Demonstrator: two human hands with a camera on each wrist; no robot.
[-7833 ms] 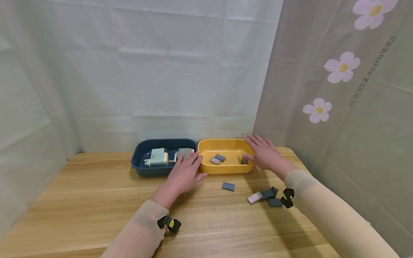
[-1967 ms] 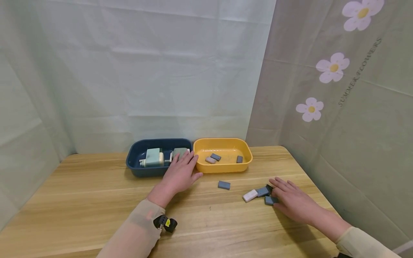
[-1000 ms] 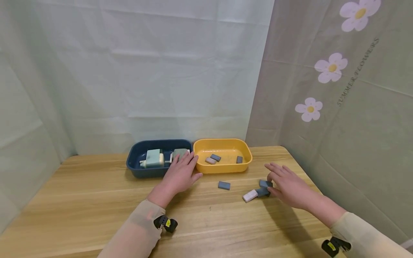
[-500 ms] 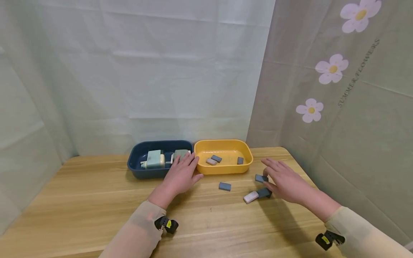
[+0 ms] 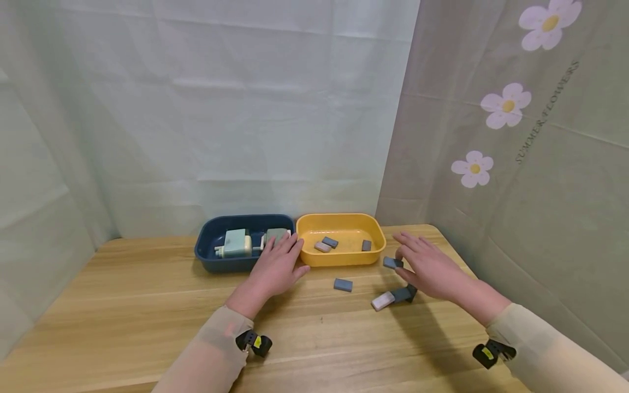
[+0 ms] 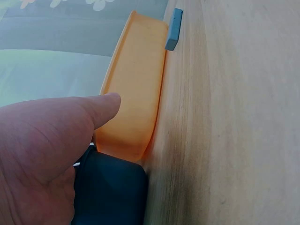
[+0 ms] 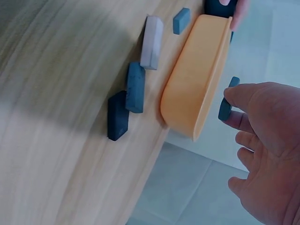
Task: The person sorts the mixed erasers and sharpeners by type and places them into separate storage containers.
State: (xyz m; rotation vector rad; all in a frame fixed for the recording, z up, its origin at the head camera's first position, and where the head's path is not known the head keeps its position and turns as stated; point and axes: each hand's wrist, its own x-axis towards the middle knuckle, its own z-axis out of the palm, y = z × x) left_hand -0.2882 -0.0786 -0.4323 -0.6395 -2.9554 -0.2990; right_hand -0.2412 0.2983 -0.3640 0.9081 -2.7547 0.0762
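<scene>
My right hand (image 5: 432,267) pinches a small blue-grey rectangular block (image 5: 391,262) between thumb and index finger; the other fingers are loosely bent in the right wrist view. The hand hovers just right of and in front of the yellow tray (image 5: 341,261). Inside that tray lie a pale block (image 5: 322,246) and two grey ones. My left hand (image 5: 275,267) lies with fingers extended across the right front rim of the navy tray (image 5: 228,266), its thumb pointing toward the yellow one. It holds nothing.
On the wooden table lie a lone blue-grey block (image 5: 343,284) and a row of a pale block (image 5: 382,301), a dark blue-grey block (image 5: 400,295) and a blackish block (image 7: 118,116). The navy tray holds a pale green toy-like piece (image 5: 237,243) and a grey-green one.
My right hand left the yellow tray, where a grey block now lies, went down to the loose blocks, picked up one and carried it up and left. The left hand stayed put.
</scene>
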